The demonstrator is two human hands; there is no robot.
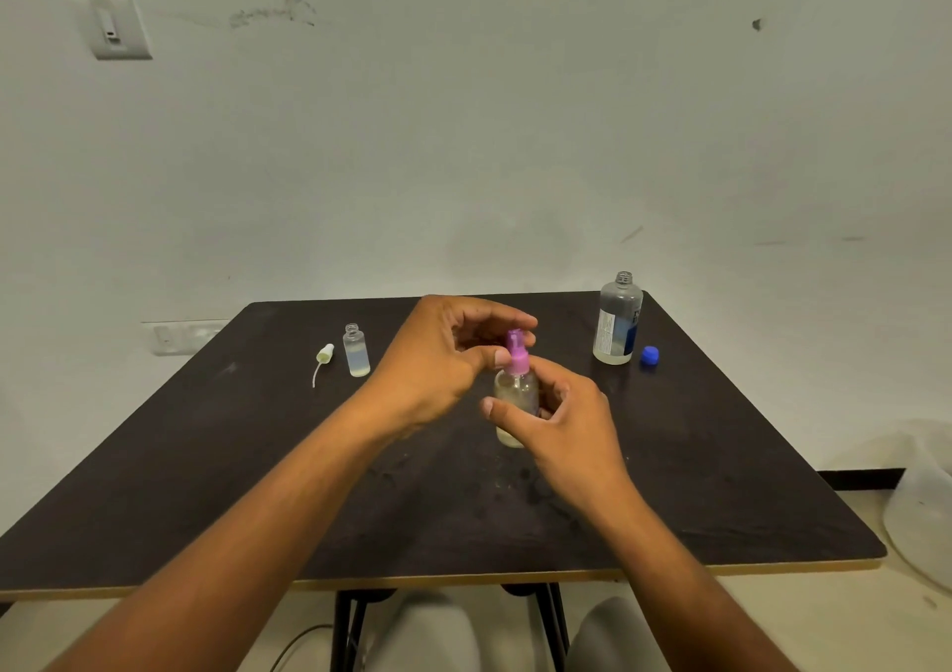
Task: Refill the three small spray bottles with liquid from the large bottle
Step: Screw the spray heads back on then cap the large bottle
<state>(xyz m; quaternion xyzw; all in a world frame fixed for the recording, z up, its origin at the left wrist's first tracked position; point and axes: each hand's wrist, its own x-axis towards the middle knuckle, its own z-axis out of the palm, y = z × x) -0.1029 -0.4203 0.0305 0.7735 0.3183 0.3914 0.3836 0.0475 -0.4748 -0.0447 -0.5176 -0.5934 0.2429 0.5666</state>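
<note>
A dark table (206, 465) is seen before a pale wall, and everything for the task stands on it. At the far right the large bottle (617, 321) is placed upright with its neck uncovered, and its blue cap (649, 354) is laid just beside it. Near the middle a small spray bottle (515, 398) is kept upright, its long axis vertical, between the two hands. The right hand (572, 424) is curled around its clear body from the right side. The left hand (443, 357) is held at the left and above, and the pink spray head (516, 354) is pinched by its thumb and fingers. The head is probably being turned on the neck, so the bottle must be kept steady. To the left, well apart, a smaller open bottle (356, 350) is stood, with its white sprayer (323, 362) lying beside it. A third small bottle is not visible.
</note>
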